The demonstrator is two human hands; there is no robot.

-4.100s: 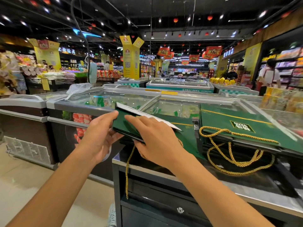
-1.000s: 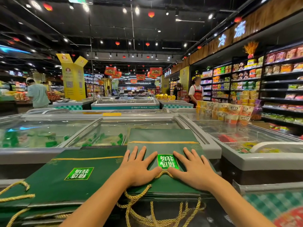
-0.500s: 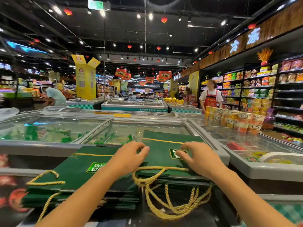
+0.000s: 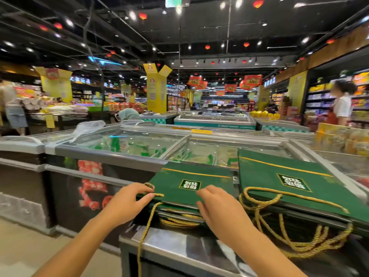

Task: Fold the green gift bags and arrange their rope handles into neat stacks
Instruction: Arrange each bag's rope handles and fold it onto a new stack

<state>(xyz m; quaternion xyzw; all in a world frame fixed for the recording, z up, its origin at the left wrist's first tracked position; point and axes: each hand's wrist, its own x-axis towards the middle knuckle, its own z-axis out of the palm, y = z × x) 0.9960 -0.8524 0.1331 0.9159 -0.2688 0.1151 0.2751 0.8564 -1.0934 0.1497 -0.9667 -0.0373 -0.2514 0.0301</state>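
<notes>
Gold cord comes first. My left hand (image 4: 127, 204) pinches the rope handle (image 4: 148, 222) between thumb and fingertips at the near left corner of the left stack of green bags (image 4: 191, 182). The rest of the cord hangs over the edge of the steel counter (image 4: 179, 248) into the open aisle. I judge I hold it there so I can draw the loose loop up and tuck it in.

My right hand (image 4: 217, 208) sits bent-fingered on the top bag's near edge, probably to keep the pile from sliding. Whether it grips or only presses, I cannot tell.

Just beside it lies the right stack (image 4: 289, 182), with a narrow gap between the two. Its looped handles (image 4: 299, 238) spill forward over the near edge. The freezer lids (image 4: 129, 144) close off the far side, so free room lies left and toward me.
</notes>
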